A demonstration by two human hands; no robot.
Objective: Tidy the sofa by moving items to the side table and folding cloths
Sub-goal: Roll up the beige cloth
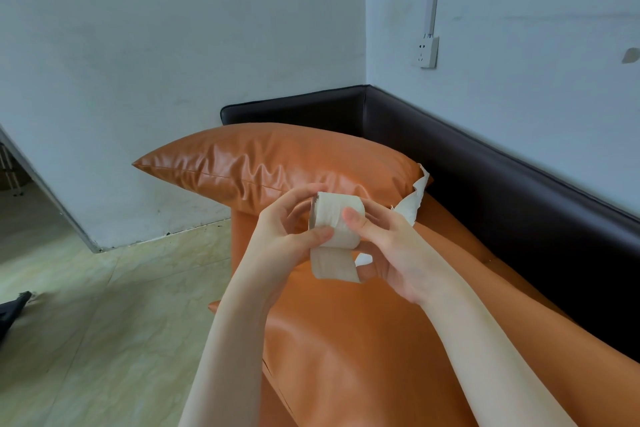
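A beige roll of tissue paper (337,215) is held above the orange sofa seat (346,340). My left hand (291,229) grips its left end, with the thumb pressed on the paper. My right hand (391,250) holds the right side, thumb on top of the roll. A loose strip of paper hangs below the roll (334,265). Another loose tail (414,199) trails up to the right over the orange cushion (263,166).
The sofa has a dark brown back and armrest (485,166) along the white wall. A wall socket (425,51) sits above it. Tiled floor (104,322) lies to the left, with a dark object (14,308) at its left edge.
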